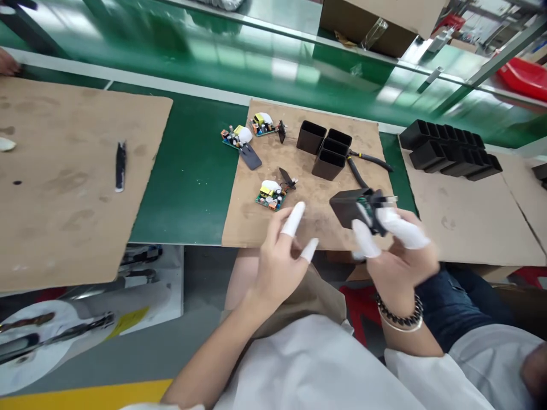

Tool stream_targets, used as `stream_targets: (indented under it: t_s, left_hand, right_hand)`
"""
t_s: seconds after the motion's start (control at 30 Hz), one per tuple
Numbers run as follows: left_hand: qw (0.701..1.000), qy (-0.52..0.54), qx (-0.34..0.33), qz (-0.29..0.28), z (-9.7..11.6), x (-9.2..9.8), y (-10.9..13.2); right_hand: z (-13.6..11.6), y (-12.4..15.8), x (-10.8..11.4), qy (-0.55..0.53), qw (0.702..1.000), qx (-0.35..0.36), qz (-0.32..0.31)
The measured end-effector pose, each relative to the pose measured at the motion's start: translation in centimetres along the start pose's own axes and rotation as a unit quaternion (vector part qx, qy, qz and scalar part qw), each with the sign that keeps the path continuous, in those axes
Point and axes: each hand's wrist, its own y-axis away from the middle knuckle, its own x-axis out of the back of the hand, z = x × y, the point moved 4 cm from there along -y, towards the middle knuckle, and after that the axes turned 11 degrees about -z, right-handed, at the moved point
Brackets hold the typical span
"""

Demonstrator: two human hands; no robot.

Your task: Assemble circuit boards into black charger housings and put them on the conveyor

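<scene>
My right hand (397, 250), with white finger covers and a beaded bracelet, grips a black case (351, 208) with a green circuit board and a dark end piece at its right end. My left hand (284, 256) holds nothing; its thumb and index finger, both in white covers, are spread over the cardboard's front edge. Just beyond it lies a circuit board with a white and yellow part (270, 193). Two more such boards, one at the mat's left edge (237, 136) and one behind (264, 123), lie farther back.
Several open black cases (329, 162) stand on the cardboard mat (243, 228), beside black-handled pliers (371, 160). More black cases (453, 149) sit in rows at the right. A dark tool (121, 166) lies on the left cardboard. Another person sits at the right; a hand shows at far left.
</scene>
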Motion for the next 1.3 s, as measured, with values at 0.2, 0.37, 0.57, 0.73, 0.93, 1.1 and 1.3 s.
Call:
stream_targets:
  t_s: [0.2, 0.37, 0.57, 0.73, 0.93, 1.1, 1.3]
  left_hand:
    - [0.992, -0.061, 0.006, 0.115, -0.3, 3.9, 1.4]
    - [1.000, -0.004, 0.010, 0.017, -0.6, 1.2, 0.5]
    - [0.988, 0.129, -0.081, 0.002, 1.7, -1.3, -1.6]
    - [0.985, 0.172, -0.013, -0.016, 3.4, -0.3, -2.4]
    - [0.968, 0.233, 0.081, -0.035, 3.8, 0.0, -2.0]
    - [0.864, 0.467, 0.183, -0.044, 3.1, -1.1, -1.7]
    - [0.583, 0.732, 0.324, -0.139, 1.6, -3.0, -0.3]
  right_hand:
    - [1.5, -0.5, -0.7, 0.022, 0.996, -0.047, -0.067]
    - [2.6, 0.1, -2.3, -0.112, 0.982, -0.117, -0.094]
    - [-0.3, 2.1, -3.0, -0.528, 0.773, -0.323, -0.137]
    - [-2.1, 3.1, -2.8, -0.660, 0.582, -0.427, -0.208]
    - [0.0, 3.8, -3.9, -0.639, 0.619, -0.408, -0.204]
    - [0.8, 3.6, -3.0, -0.507, 0.810, -0.283, -0.081]
    - [1.3, 4.3, 1.7, -0.098, 0.988, 0.109, -0.044]
